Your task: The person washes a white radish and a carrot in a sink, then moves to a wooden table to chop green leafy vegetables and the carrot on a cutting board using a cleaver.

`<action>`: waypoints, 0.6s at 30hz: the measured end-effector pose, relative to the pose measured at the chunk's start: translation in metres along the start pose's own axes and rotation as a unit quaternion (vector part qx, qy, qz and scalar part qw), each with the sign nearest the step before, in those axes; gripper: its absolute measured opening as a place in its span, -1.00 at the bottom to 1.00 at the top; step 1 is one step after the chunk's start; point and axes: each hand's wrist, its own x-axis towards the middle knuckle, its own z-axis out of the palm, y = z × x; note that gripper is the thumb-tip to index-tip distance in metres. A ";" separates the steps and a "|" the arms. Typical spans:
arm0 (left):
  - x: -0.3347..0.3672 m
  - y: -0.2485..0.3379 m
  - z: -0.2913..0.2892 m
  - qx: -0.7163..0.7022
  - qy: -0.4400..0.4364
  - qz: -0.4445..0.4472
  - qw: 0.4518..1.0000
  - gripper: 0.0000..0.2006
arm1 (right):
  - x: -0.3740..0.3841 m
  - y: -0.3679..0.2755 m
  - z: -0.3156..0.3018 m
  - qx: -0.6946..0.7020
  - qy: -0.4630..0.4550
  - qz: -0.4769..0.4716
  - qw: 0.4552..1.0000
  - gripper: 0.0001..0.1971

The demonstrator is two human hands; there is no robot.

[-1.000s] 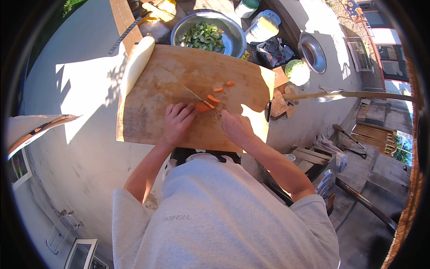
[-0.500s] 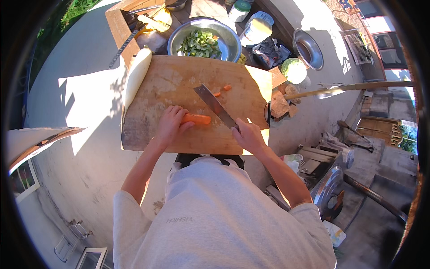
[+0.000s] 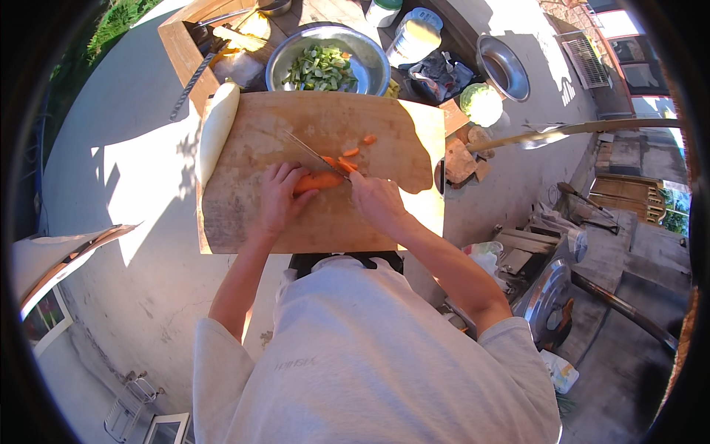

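Observation:
A carrot [image 3: 319, 182] lies on the wooden cutting board [image 3: 244, 211], held down by my left hand [image 3: 282, 196], whose fingers curl over its left end. My right hand [image 3: 376, 200] is closed round the handle of a kitchen knife [image 3: 319, 157]. The blade is seen nearly edge-on, slanting up to the left across the carrot's right part. Several cut carrot pieces [image 3: 345, 163] lie just beyond the blade, and a small carrot bit [image 3: 369, 139] lies farther off. A long white radish [image 3: 219, 129] rests along the board's left edge.
Beyond the board stands a metal bowl [image 3: 275, 72] with chopped green vegetables [image 3: 321, 68]. Tubs [image 3: 416, 38] and a dark plastic bag [image 3: 441, 77] are to its right. A pale green round melon or cabbage [image 3: 481, 104] sits at the board's far right, near a metal basin [image 3: 504, 68].
My right hand has moved up and left, bringing the knife onto the carrot, with its blade turned edge-on. More cut pieces lie beside it. My left hand and the carrot have shifted slightly away from me.

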 end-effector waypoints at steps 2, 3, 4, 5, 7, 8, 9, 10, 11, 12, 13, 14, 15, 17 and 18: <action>-0.009 0.002 0.007 0.001 0.018 -0.004 1.000 -0.58 | 0.005 -0.002 -0.007 0.046 0.024 0.009 0.999 -0.88; -0.014 0.004 0.010 0.001 0.028 -0.013 1.000 -0.58 | 0.000 -0.003 -0.014 0.058 0.006 0.017 0.998 -0.87; -0.017 0.005 0.010 0.003 0.039 -0.016 0.999 -0.59 | -0.012 -0.003 -0.025 0.070 -0.012 0.026 0.997 -0.86; -0.018 0.010 0.009 0.004 0.049 -0.019 0.999 -0.59 | -0.027 0.001 -0.032 0.081 -0.032 0.036 0.996 -0.86; -0.022 0.014 0.010 0.000 0.066 -0.021 0.998 -0.60 | -0.057 0.014 -0.042 0.066 -0.062 0.013 0.996 -0.87; -0.023 0.014 0.012 -0.003 0.072 -0.018 0.997 -0.60 | -0.064 0.017 -0.043 0.061 -0.073 0.004 0.995 -0.87; -0.024 0.014 0.013 -0.006 0.078 -0.015 0.997 -0.61 | -0.064 0.017 -0.040 0.064 -0.078 0.009 0.995 -0.87; -0.025 0.013 0.014 -0.004 0.084 -0.014 0.996 -0.61 | -0.064 0.017 -0.035 0.068 -0.084 0.014 0.994 -0.87; -0.024 0.012 0.016 -0.003 0.089 -0.011 0.996 -0.61 | -0.064 0.017 -0.030 0.071 -0.088 0.021 0.993 -0.87; -0.023 0.013 0.017 -0.002 0.093 -0.004 0.996 -0.61 | -0.057 0.015 -0.022 0.070 -0.077 0.019 0.994 -0.87; -0.025 0.013 0.019 0.001 0.091 -0.001 0.996 -0.62 | -0.039 0.011 -0.011 0.068 -0.066 0.017 0.995 -0.86; -0.027 0.011 0.022 0.006 0.091 0.003 0.996 -0.62 | -0.021 0.007 -0.004 0.065 -0.053 0.012 0.996 -0.86; -0.026 0.010 0.021 0.011 0.091 0.008 0.996 -0.63 | -0.009 0.003 -0.002 0.069 -0.033 -0.003 0.997 -0.86; -0.027 0.011 0.019 0.011 0.089 0.011 0.996 -0.64 | 0.008 -0.005 -0.003 0.077 0.002 -0.036 0.996 -0.85; -0.028 0.011 0.018 0.012 0.089 0.010 0.996 -0.64 | 0.007 -0.007 -0.008 0.082 0.002 -0.031 0.996 -0.85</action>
